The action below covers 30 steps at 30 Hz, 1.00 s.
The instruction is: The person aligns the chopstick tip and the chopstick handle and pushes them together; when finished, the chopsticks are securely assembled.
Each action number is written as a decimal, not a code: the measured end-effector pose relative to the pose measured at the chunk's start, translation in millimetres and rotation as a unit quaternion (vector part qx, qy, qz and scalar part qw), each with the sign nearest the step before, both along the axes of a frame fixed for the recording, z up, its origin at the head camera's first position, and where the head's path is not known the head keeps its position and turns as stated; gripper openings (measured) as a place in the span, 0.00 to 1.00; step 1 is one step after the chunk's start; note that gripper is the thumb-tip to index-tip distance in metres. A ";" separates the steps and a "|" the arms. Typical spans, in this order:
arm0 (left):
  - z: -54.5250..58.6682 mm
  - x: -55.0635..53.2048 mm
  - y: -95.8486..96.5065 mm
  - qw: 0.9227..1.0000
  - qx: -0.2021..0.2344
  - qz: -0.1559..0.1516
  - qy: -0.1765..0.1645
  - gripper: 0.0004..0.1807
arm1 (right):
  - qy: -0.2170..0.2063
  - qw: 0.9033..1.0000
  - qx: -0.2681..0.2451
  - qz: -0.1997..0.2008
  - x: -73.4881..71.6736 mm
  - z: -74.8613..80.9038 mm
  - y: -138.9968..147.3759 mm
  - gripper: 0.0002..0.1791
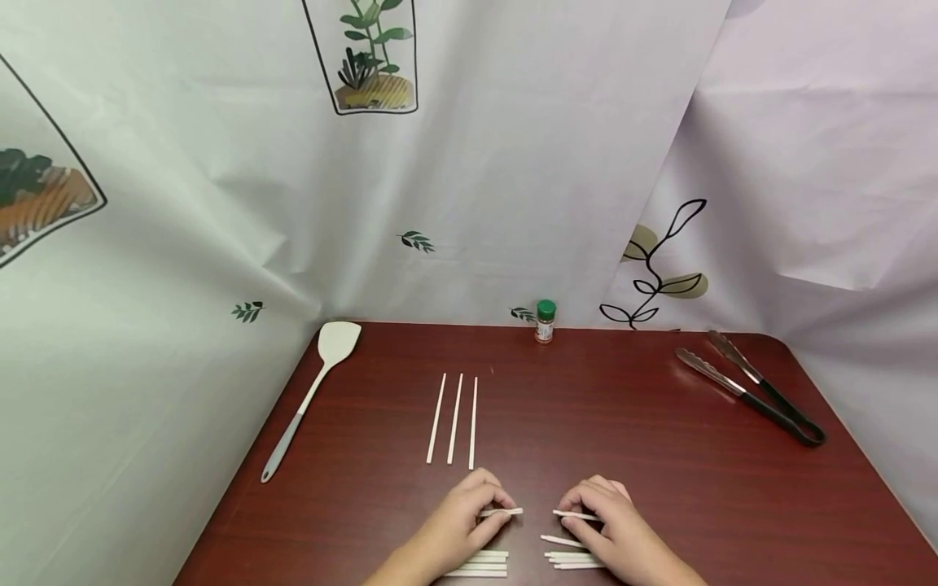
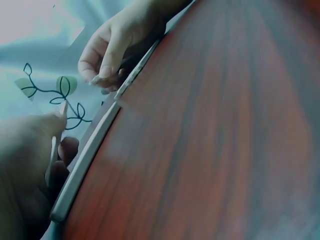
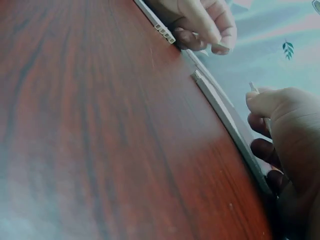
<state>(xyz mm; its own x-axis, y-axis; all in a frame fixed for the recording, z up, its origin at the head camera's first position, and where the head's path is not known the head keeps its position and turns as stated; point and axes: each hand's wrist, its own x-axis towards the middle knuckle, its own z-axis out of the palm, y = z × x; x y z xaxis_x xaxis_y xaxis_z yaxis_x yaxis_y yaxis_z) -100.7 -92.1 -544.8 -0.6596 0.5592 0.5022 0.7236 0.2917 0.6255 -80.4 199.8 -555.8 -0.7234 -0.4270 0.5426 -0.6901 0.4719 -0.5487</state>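
Observation:
My left hand (image 1: 463, 514) pinches a thin white stick (image 1: 516, 511) between thumb and fingers; whether a second stick lies against it I cannot tell. My right hand (image 1: 614, 525) pinches another thin white stick (image 1: 561, 513), its end facing the left one across a gap. Under the left hand lies a row of several similar sticks (image 1: 494, 555), partly hidden by it. More sticks (image 1: 560, 557) lie beside and under the right hand. In the left wrist view, the left hand (image 2: 30, 155) is in front and the right hand (image 2: 120, 45) beyond.
Farther back, three white sticks (image 1: 455, 419) lie side by side. A white spatula (image 1: 315, 387) is along the left edge, and black-handled tongs (image 1: 755, 391) lie at the right. A green-capped jar (image 1: 545, 321) stands at the back edge, before a printed curtain (image 1: 542, 163).

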 end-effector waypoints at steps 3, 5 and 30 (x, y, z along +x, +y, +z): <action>-0.3 0.4 2.0 1.000 -0.012 0.000 0.003 0.09 | 0.009 1.000 -0.003 0.022 -1.8 -0.5 0.8 0.16; -0.8 0.1 2.5 1.000 -0.010 -0.006 0.009 0.10 | 0.023 0.999 -0.010 0.034 -2.9 -1.4 1.0 0.17; -3.0 1.2 13.6 0.995 0.019 0.014 0.094 0.12 | 0.121 0.982 -0.101 0.100 -9.4 -0.2 -11.8 0.18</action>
<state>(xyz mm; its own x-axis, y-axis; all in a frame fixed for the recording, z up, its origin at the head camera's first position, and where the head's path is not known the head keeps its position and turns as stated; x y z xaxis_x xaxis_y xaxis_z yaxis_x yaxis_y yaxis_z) -99.4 -78.5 -547.8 -0.5677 0.5197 0.6384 0.8204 0.2930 0.4910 -89.8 188.0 -556.1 -0.4756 -0.4136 0.7764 -0.8796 0.2116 -0.4261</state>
